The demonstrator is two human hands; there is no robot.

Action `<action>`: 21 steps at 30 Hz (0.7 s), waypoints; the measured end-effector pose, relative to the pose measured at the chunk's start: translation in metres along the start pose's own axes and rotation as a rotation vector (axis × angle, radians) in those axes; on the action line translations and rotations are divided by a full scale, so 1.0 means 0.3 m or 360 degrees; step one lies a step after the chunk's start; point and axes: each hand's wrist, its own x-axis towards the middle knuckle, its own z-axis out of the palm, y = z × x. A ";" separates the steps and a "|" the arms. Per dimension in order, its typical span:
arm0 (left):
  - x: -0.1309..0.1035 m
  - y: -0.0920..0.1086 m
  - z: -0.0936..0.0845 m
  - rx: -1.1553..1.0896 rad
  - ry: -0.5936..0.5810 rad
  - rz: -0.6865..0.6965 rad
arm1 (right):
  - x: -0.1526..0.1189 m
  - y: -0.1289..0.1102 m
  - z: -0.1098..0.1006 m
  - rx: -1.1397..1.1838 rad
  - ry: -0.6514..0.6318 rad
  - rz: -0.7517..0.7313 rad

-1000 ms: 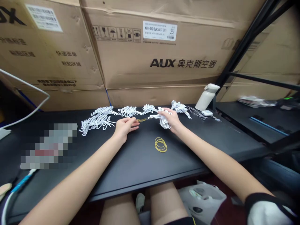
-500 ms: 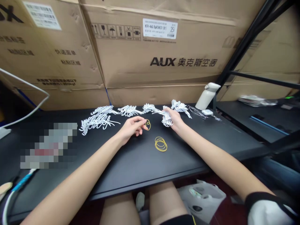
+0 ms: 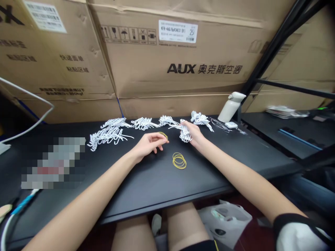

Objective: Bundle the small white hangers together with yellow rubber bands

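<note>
- White hooks (image 3: pixel 185 134) sit bunched in the right hand (image 3: pixel 195 134), behind the loose yellow rubber bands (image 3: pixel 179 165); its fingers wrap around them.
- Left hand (image 3: pixel 147 145) is behind and left of those bands, thumb and finger pinched on another yellow band (image 3: pixel 164 134).
- Both arms (image 3: pixel 104 184) reach forward, slanting in toward each other.

A white sleeve (image 3: pixel 297 237) is worn on the right arm (image 3: pixel 243 181), finished with a black band (image 3: pixel 284 220); black shorts (image 3: pixel 200 246) are marked by a thin yellow line (image 3: pixel 216 245).
</note>
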 end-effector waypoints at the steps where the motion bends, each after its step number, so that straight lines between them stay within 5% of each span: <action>1: 0.000 0.000 0.000 0.0017 0.0018 0.0005 | 0.000 0.001 0.000 -0.0005 -0.0001 -0.0002; 6: -0.007 0.013 0.005 0.0028 -0.0003 -0.0031 | 0.004 0.005 -0.002 -0.0019 -0.0005 -0.0003; 15: -0.041 0.040 0.018 -0.0039 -0.0640 -0.0262 | 0.000 0.005 -0.001 -0.0044 -0.0014 0.0014; 21: -0.040 0.038 0.022 0.0066 -0.0595 -0.0279 | -0.004 0.006 0.001 -0.0039 -0.0018 0.0009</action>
